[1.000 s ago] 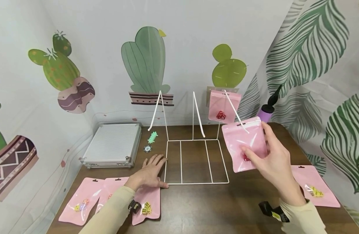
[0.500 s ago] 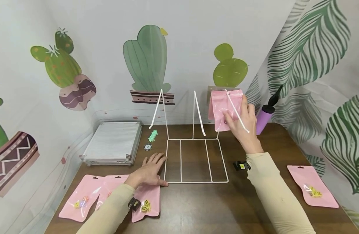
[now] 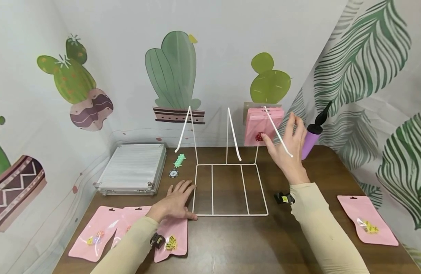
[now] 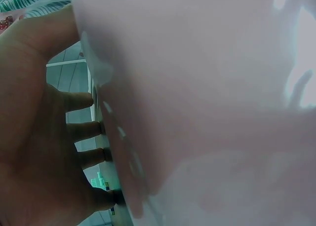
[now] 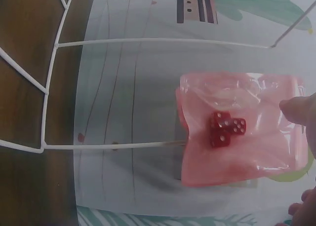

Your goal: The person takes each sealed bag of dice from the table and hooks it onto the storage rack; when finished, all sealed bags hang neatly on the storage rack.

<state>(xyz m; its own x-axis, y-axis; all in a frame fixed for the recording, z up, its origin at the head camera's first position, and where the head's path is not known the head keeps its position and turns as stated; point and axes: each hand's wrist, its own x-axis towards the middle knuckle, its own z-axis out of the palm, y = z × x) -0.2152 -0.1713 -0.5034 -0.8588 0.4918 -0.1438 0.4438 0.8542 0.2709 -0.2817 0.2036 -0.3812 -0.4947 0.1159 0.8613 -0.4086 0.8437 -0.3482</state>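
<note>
Two pink zip bags (image 3: 255, 127) hang one behind the other on the right prong (image 3: 279, 132) of a white wire rack (image 3: 231, 215). Red dice (image 5: 227, 130) show through the front bag in the right wrist view. My right hand (image 3: 289, 150) is beside the front bag, fingers extended, thumb tip right at its surface. On the table, my left hand (image 3: 176, 201) lies spread, its fingertips and thumb at the rack's left front side. Under that wrist lies a pink bag with yellow dice (image 3: 171, 243); its pink film fills much of the left wrist view.
Two more pink bags, one with coloured dice (image 3: 95, 239), lie at the front left, partly under the left sleeve. A silver case (image 3: 131, 167), green toy (image 3: 179, 160) and poker chip (image 3: 173, 173) stand left. At right are another pink bag (image 3: 368, 220) and a purple pump (image 3: 310, 142).
My right hand has carried the pink bag with red dice back along the right prong to the hanging bag, then let it go. The left hand has stayed in place.
</note>
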